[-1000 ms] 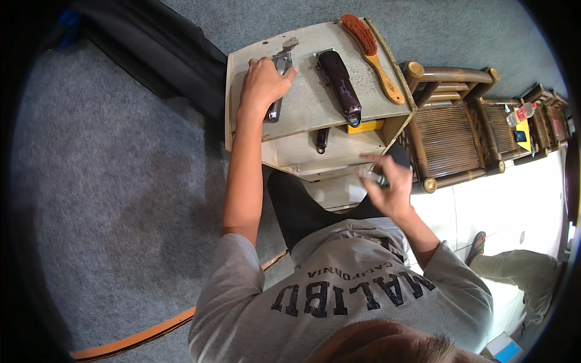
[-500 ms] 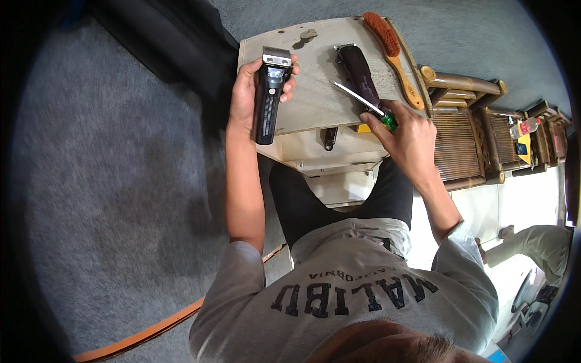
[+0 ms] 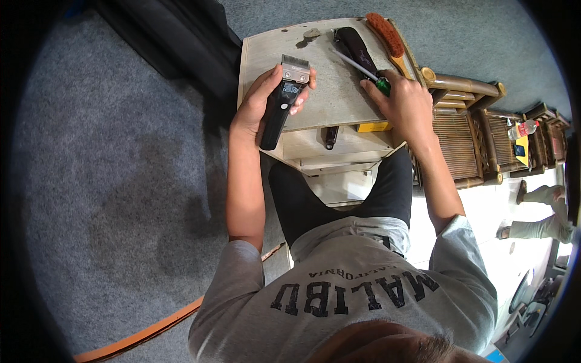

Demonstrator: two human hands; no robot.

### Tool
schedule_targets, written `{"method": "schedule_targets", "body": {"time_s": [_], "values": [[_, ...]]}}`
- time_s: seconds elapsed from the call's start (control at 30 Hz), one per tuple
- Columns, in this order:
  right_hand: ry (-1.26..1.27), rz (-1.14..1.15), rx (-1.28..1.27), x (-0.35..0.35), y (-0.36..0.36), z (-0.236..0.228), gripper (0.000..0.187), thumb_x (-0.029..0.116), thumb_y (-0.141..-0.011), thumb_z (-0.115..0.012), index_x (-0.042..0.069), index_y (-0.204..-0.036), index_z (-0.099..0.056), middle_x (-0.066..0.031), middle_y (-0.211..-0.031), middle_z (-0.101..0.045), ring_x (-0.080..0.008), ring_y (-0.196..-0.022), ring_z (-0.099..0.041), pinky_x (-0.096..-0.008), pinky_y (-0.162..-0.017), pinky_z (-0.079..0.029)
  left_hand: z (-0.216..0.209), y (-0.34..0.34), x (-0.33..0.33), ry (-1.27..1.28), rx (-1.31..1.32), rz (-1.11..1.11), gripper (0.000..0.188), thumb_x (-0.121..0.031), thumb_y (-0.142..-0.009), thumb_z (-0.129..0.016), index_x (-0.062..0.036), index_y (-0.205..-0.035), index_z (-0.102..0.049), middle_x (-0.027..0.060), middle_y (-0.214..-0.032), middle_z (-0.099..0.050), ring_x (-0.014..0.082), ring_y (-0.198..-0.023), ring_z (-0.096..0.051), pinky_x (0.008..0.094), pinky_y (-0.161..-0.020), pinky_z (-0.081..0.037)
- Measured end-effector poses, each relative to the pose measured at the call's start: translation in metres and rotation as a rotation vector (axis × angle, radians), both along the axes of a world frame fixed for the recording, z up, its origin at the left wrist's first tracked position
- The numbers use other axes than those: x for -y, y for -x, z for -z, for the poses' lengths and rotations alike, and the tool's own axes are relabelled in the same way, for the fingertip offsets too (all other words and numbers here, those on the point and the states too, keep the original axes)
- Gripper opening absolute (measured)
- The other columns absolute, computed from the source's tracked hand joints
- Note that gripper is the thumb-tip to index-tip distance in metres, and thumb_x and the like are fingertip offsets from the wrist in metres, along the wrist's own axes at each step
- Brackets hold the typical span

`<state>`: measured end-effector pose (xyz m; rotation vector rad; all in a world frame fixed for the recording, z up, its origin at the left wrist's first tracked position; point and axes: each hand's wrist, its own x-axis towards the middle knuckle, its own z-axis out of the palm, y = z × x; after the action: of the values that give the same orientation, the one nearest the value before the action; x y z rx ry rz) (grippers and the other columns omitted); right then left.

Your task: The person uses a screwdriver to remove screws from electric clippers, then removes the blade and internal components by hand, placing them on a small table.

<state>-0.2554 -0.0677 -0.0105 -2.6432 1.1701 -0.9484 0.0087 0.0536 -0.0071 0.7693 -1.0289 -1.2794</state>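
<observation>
In my left hand (image 3: pixel 257 100) is a black hair clipper (image 3: pixel 279 115), its metal blade end pointing away from me and two screws showing on the blade. The hand wraps it from the left, with fingertips curling round its right side. My right hand (image 3: pixel 410 104) grips a screwdriver (image 3: pixel 382 86) by its green handle; the metal shaft points to the far left, over the table. Just beyond that shaft lies a second, dark hair clipper (image 3: pixel 356 48) on the small wooden table (image 3: pixel 327 91). To its right rests a brush (image 3: pixel 385 35) with reddish-brown bristles, its wooden handle partly hidden by my right hand.
Under the tabletop, an open shelf holds a small dark object (image 3: pixel 331 137) and a yellow item (image 3: pixel 374 127). Bamboo seats (image 3: pixel 454 145) line the right side, with a bottle (image 3: pixel 523 129) and a phone (image 3: pixel 519 150) on them. Another person's legs (image 3: pixel 538 228) show at the far right.
The clipper in my left hand has shifted right and tilted. My right hand has moved away from me with the screwdriver, now covering part of the brush handle. The other person's legs have moved.
</observation>
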Motion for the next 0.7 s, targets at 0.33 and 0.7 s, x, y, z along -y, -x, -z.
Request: {"method": "schedule_targets", "body": {"time_s": [0.33, 0.7], "values": [[-0.305, -0.344, 0.226, -0.009, 0.029, 0.001, 0.034, 0.020, -0.103, -0.058, 0.004, -0.131, -0.049, -0.0205, -0.097, -0.073, -0.0414, -0.090, -0.074, -0.0452, -0.081, -0.055, -0.003, 0.003, -0.001, -0.225, 0.208, -0.173, 0.054, -0.046, -0.113, -0.053, 0.0030, -0.130, -0.068, 0.0091, -0.098, -0.073, 0.0083, -0.075, -0.062, 0.0232, -0.065, -0.053], [-0.741, -0.524, 0.315, 0.012, 0.028, -0.008, 0.028, 0.017, -0.101, -0.071, 0.004, -0.126, -0.072, -0.0041, -0.097, -0.071, -0.0139, -0.091, -0.065, -0.0305, -0.085, -0.052, -0.007, 0.005, 0.005, -0.250, 0.152, -0.199, 0.047, -0.040, -0.111, -0.057, 0.0023, -0.127, -0.069, 0.0100, -0.097, -0.073, 0.0101, -0.070, -0.067, 0.0244, -0.058, -0.055]]}}
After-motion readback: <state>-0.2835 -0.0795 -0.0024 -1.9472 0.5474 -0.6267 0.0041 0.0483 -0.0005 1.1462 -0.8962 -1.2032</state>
